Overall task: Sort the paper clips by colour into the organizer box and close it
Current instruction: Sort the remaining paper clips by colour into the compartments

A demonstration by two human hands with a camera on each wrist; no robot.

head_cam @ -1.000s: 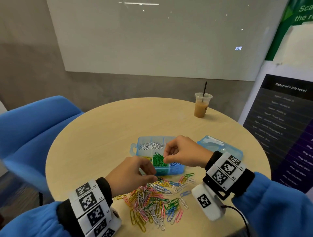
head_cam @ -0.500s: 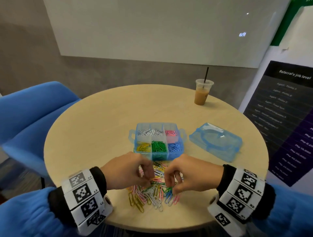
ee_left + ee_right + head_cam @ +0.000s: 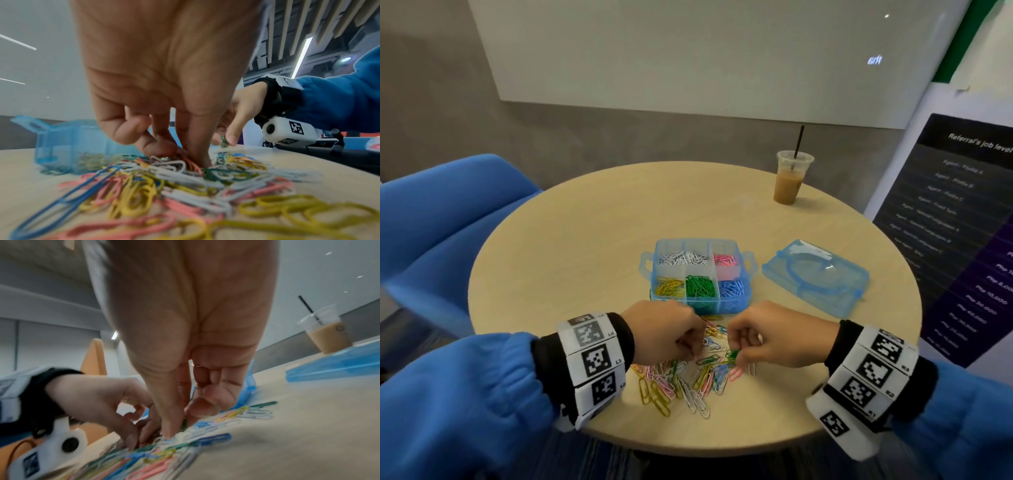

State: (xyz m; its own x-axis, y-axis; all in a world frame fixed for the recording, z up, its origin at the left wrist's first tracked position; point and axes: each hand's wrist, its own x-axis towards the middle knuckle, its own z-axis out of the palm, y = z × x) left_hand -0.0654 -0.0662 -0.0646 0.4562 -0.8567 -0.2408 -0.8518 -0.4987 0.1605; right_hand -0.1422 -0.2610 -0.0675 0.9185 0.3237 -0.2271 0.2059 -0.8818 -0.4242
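The blue organizer box (image 3: 746,260) stands open on the round table, holding white, pink, yellow, green and blue clips in separate compartments. Its lid (image 3: 815,277) lies to the right. A mixed pile of paper clips (image 3: 681,380) lies in front of the box. My right hand (image 3: 734,356) pinches a green paper clip (image 3: 223,143) just above the pile. My left hand (image 3: 697,346) has curled fingers, and its thumb and fingertips (image 3: 164,149) pinch a clip in the pile.
An iced coffee cup (image 3: 789,178) with a straw stands at the table's far right. A blue chair (image 3: 438,219) is on the left. A dark poster stand (image 3: 955,233) is at the right. The table edge (image 3: 688,448) is just below the pile.
My right hand has come back from over the box's green compartment to the pile and now pinches a green clip. My left hand has stayed at the pile.
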